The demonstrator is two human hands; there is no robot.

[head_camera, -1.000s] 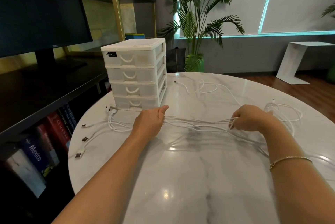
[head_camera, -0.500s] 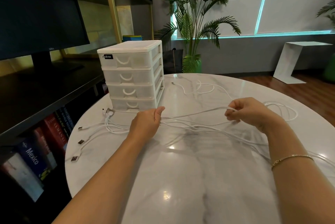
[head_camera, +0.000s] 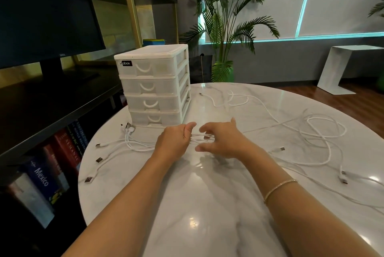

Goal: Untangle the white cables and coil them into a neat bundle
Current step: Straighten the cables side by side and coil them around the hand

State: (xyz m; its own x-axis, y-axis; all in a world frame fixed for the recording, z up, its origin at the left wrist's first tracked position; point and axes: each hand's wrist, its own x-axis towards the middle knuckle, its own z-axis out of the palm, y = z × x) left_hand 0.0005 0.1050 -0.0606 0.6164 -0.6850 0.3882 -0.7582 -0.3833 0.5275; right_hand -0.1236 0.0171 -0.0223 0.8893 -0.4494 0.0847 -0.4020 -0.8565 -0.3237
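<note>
A: What do the hands hold?

B: I see the left hand closed around a bunch of the white cables, with the thumb up. The right hand is just beside it, nearly touching. Its fingers are spread and only lightly bent over the same strands; whether they pinch a strand I cannot tell.

A: And where do the cables lie?

B: On the marble counter. To the left of the left hand several ends with plugs fan out toward the counter edge. To the right of the right hand there are loose loops, and more strands run beyond it. The drawer box stands just behind the left hand.
</note>
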